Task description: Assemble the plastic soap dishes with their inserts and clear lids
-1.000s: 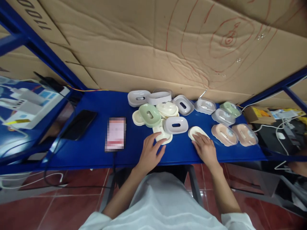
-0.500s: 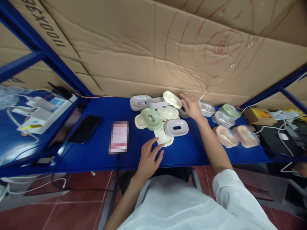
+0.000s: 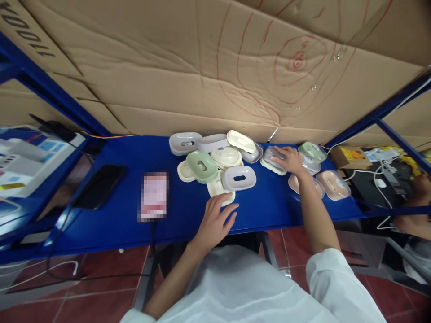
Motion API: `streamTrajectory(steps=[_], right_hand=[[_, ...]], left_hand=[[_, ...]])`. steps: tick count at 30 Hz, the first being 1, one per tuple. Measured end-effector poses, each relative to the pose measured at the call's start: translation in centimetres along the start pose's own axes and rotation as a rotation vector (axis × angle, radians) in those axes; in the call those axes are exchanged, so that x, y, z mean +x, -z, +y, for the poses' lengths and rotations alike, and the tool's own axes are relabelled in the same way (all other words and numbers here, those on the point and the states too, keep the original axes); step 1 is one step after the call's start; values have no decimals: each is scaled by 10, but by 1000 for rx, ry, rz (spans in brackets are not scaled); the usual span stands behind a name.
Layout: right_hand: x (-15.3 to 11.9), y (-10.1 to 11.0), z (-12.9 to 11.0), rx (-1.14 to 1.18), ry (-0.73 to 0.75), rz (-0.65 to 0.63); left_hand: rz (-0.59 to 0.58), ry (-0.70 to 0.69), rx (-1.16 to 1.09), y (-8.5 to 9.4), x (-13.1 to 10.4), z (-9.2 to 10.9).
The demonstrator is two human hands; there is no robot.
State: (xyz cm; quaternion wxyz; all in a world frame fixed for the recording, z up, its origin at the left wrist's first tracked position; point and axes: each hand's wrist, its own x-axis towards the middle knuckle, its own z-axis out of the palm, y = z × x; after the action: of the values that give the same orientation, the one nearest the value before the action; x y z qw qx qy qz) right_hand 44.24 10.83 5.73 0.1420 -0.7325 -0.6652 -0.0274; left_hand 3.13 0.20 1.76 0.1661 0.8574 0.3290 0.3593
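Note:
My right hand lies over a grey soap box with a clear lid and a pale wavy base, its fingers and thumb gripping the top. Near the front of the pile, my left hand is open, fingers spread beside a cream wavy base. Around it are a lilac oval soap tray, a green tray and a stack of cream pieces. Behind these lie a cream piece leaning on others and grey trays.
Lidded soap boxes, a green one and a pink one, stand at the right. A phone with a blurred screen and a dark phone lie left. Cardboard walls the back. Another person's arm shows far right.
My right hand has moved right, from beside the raised cream piece onto the lidded grey soap box. My left hand stays near the cream base. The camera view has shifted right.

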Motion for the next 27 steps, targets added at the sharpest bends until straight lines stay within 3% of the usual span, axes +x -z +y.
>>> streamTrajectory(steps=[5, 8, 12, 16, 20, 23, 27], right_hand=[[9, 6, -1, 30, -17, 63], [-15, -2, -13, -31, -9, 103], [-54, -24, -29, -97, 55, -18], [-66, -29, -30, -80, 74, -41], [-47, -13, -16, -35, 93, -1], [-20, -4, -3, -69, -30, 92], [10, 4, 11, -95, -81, 38]], left_hand=[[3, 28, 12, 1, -7, 1], [-5, 49, 20, 4, -14, 0], [-30, 65, 29, 9, -24, -4], [-38, 61, 28, 9, -26, -5], [-38, 68, 34, 8, -26, -4], [-48, 59, 41, 8, -26, -3], [-54, 60, 38, 8, -27, -4]])
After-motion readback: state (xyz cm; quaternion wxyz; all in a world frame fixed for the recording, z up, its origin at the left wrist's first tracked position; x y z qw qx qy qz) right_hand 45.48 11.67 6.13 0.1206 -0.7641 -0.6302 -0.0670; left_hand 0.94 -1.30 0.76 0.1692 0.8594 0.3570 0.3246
